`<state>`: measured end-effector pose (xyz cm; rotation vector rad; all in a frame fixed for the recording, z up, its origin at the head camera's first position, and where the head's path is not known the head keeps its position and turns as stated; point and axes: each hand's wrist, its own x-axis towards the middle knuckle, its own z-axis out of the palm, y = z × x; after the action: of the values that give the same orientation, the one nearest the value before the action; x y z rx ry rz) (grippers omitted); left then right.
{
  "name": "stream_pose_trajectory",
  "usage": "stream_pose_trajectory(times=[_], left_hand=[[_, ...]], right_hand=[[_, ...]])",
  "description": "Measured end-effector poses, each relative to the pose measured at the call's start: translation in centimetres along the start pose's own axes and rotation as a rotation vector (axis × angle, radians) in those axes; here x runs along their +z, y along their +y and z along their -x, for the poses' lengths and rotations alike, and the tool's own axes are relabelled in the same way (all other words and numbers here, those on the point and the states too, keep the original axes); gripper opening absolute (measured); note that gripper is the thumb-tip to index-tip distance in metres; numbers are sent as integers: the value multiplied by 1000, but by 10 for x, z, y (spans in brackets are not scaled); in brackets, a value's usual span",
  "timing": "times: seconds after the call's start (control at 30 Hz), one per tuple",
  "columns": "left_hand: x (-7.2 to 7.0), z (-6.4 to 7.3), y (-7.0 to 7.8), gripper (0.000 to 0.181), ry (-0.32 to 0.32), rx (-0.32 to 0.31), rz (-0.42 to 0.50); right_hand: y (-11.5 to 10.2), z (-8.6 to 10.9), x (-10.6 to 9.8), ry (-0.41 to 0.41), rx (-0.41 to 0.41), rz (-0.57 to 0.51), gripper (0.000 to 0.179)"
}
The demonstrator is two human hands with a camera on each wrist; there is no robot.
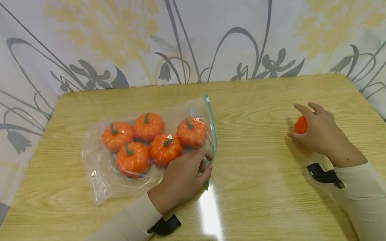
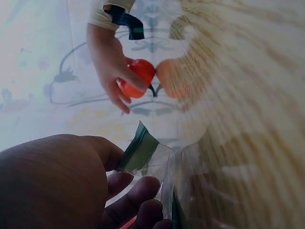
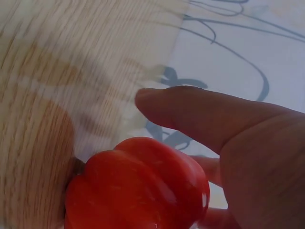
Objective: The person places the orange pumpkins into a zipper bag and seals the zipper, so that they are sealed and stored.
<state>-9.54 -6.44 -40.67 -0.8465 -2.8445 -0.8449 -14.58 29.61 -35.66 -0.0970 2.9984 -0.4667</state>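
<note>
A clear zip bag [image 1: 100, 185] lies flat on the wooden table, with several orange toy pumpkins [image 1: 132, 159] with green stems inside. My left hand [image 1: 184, 175] holds the bag's open end. In the left wrist view its thumb and fingers are about the green zip strip [image 2: 139, 151]. On the right, my right hand [image 1: 320, 132] is spread around a single orange pumpkin [image 1: 300, 125]. The right wrist view has the thumb [image 3: 181, 107] held apart from this lobed pumpkin [image 3: 138, 186], with fingers partly hidden behind it. Its dark stem points sideways in the left wrist view.
The wooden table [image 1: 249, 129] ends at the back against a floral curtain [image 1: 203, 29], which also hangs along both sides. Black wrist mounts [image 1: 164, 225] stick out below both sleeves. A bright reflection shows on the tabletop between the arms.
</note>
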Motion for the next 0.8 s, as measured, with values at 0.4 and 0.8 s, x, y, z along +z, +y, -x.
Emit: stream_pose_trajectory(times=[0.4, 0.8], left_hand=[[1, 0, -1, 17, 8, 3, -4], [1, 1, 0, 17, -3, -4, 3]], right_hand=[[3, -1, 0, -63, 6, 25, 89], [1, -1, 6, -9, -17, 13, 82]])
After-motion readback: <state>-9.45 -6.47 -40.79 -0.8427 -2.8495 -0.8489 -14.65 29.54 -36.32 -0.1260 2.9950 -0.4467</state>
